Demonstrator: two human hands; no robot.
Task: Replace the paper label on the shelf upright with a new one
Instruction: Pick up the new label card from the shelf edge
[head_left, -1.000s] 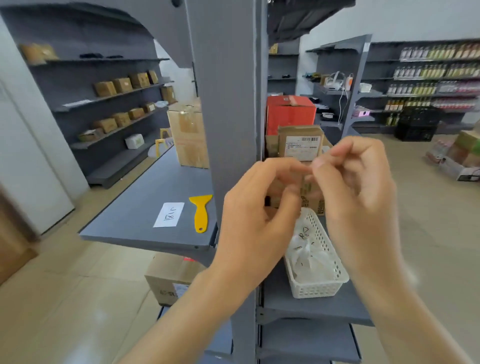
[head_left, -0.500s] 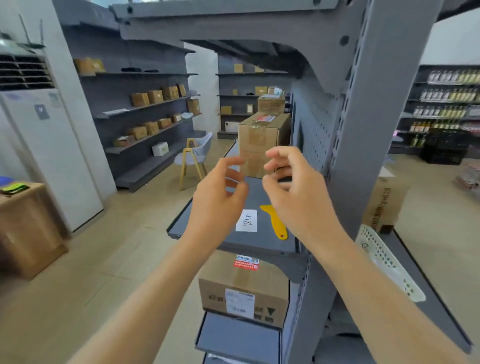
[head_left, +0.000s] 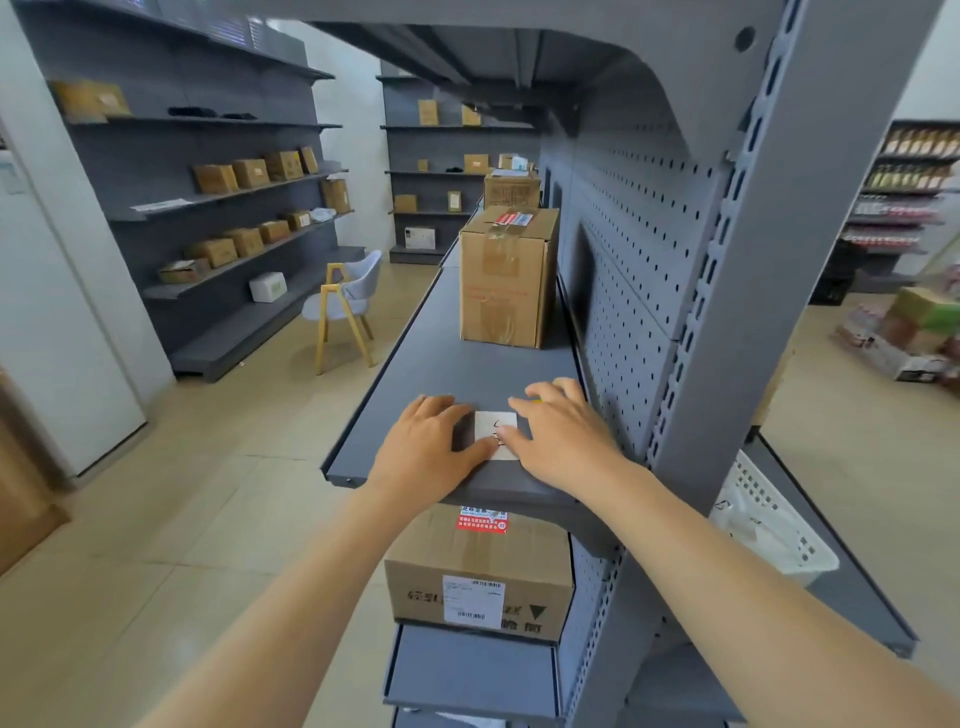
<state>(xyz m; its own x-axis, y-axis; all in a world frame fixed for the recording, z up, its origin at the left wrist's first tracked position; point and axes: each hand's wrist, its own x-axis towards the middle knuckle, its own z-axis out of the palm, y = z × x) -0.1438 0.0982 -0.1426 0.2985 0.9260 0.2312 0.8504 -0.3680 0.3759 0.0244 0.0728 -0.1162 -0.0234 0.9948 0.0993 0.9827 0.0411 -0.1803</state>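
The shelf (head_left: 457, 364) is flat dark grey, and so is the upright (head_left: 748, 291), which has a row of dark slots down its edge. The back panel (head_left: 628, 249) is the same grey, dotted all over with small black holes. The paper label (head_left: 496, 434) is white with black handwriting. A sliver of yellow scraper (head_left: 535, 400) shows past the fingers. The tall box (head_left: 506, 280) is plain brown card with faint red print and a red-and-white sticker on top. The basket (head_left: 769, 525) is white lattice. The chair (head_left: 345, 306) is pale grey with yellow legs.
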